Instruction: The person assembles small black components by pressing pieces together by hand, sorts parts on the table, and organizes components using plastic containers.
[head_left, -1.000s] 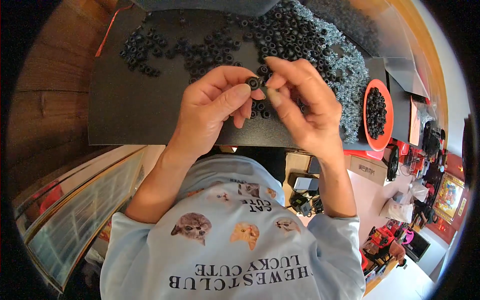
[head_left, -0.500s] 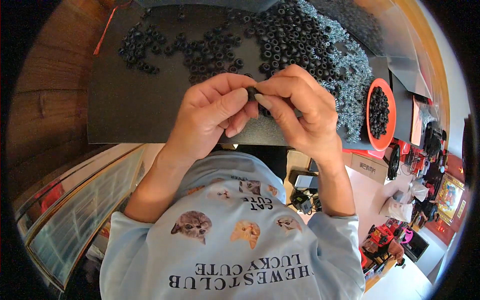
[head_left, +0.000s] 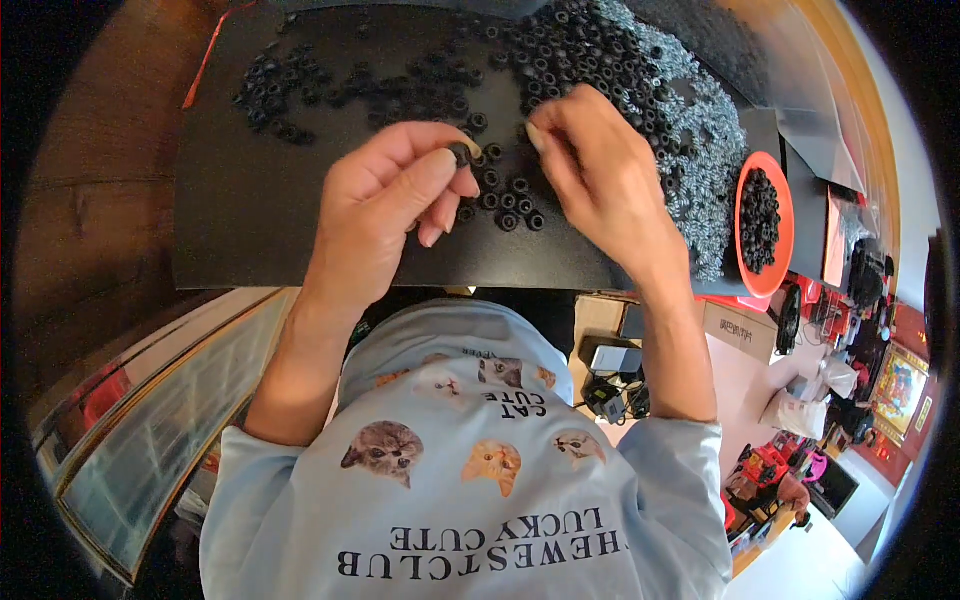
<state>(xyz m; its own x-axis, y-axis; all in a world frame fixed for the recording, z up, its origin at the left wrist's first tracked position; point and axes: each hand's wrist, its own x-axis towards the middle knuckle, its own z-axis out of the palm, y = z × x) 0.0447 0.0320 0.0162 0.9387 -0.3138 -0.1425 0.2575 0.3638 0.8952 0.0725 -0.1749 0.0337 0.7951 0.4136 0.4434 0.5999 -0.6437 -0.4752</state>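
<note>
Both hands have drawn apart since the earlier frame: the left hand (head_left: pixel 372 205) moves away from the orange dish (head_left: pixel 787 230) that serves as landmark, and the right hand (head_left: pixel 612 182) shifts farther up the picture, to the heap side. Between thumb and forefinger, well to the left of the dish, the left hand pinches one black ring (head_left: pixel 459 155); its remaining fingers curl loosely beneath. The right hand, nearer the dish, no longer meets this piece; its thumb and forefinger are drawn close together by the near edge of the black ring heap (head_left: pixel 580 62), and whether they hold anything cannot be told. With the parting, a small cluster of rings (head_left: pixel 509 203) shows between the hands, left of the dish, lying on the black table (head_left: pixel 250 225). The change appears to mean that two-handed work on the held ring is interrupted, the left hand alone now keeping it. Silvery small parts (head_left: pixel 712 170) spread just left of the dish, bordering the heap; a scattered group of rings (head_left: pixel 275 85) lies farthest left of it. More black rings (head_left: pixel 759 220) fill the dish itself.
</note>
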